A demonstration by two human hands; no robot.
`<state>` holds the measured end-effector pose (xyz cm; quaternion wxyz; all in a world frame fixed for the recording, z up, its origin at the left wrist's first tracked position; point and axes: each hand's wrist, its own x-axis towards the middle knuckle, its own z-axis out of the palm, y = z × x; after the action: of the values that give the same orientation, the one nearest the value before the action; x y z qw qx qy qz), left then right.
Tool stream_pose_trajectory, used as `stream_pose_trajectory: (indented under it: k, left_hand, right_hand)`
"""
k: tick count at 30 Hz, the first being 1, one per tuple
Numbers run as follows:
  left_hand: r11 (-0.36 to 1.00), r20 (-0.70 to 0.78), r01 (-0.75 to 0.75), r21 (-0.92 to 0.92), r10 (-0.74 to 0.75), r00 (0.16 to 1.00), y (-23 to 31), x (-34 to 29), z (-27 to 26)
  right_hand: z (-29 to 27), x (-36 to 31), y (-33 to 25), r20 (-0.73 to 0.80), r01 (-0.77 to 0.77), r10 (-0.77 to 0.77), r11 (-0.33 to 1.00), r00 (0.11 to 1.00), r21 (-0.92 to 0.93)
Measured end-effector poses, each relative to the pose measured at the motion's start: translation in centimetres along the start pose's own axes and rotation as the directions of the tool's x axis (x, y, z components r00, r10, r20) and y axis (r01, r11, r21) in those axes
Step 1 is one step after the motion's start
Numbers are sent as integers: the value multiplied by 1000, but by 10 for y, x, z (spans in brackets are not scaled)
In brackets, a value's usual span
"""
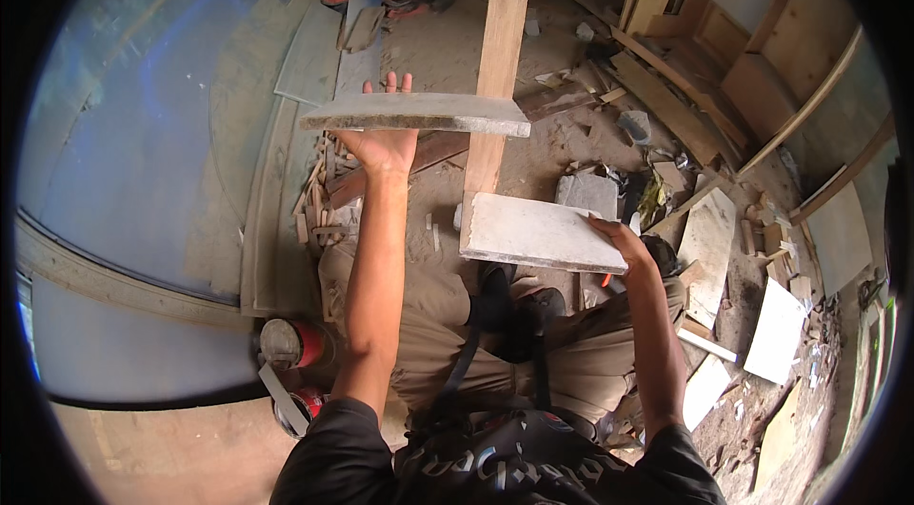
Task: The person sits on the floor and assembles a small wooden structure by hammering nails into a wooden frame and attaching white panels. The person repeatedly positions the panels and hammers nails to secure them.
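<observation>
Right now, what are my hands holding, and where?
Left hand: upper board, from beneath, left of middle. Right hand: lower board, by its right end.

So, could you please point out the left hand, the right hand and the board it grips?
Left hand (383,149): head view, lower palm.
Right hand (625,243): head view, thumb base.
Board (539,231): head view, broad face.
</observation>
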<state>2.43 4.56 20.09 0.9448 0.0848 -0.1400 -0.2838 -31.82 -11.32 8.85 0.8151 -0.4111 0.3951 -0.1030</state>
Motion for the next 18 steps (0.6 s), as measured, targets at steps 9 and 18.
stream_pose_trajectory:
  k: [9,18]
  left_hand:
    - [994,147,53,-98,-38,988,-24,38,-64]
    - [980,462,16,-196,79,883,-19,95,-164]
  right_hand:
    - [-29,10,5,-91,46,-63,982,994,-185]
    - [-46,31,21,-63,30,-54,942,997,-336]
